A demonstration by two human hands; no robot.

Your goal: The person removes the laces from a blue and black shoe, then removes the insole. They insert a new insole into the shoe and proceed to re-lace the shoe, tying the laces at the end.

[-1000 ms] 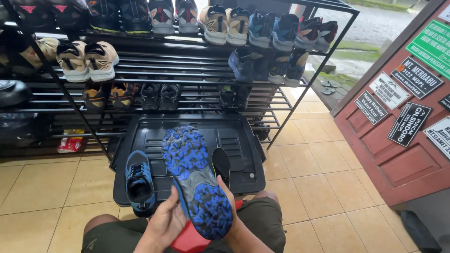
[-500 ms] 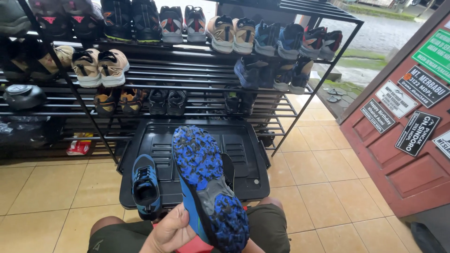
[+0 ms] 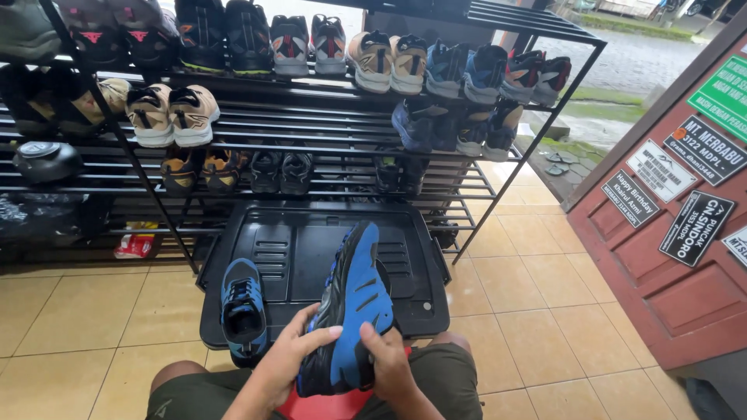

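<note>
A blue-and-black mesh trail shoe (image 3: 354, 311) stood toe-up over the person's lap, both hands gripping it: left hand (image 3: 292, 358) on its side, right hand (image 3: 387, 359) at the heel. Its mate (image 3: 243, 309) rested on the black plastic tray (image 3: 311, 233) below the black metal shoe rack (image 3: 311, 117).

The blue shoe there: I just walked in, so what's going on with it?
A seated person holds a blue and black shoe over their lap, left hand and right hand gripping its near end. Its mate sits on a black tray on the tiled floor, before a black shoe rack.
</note>
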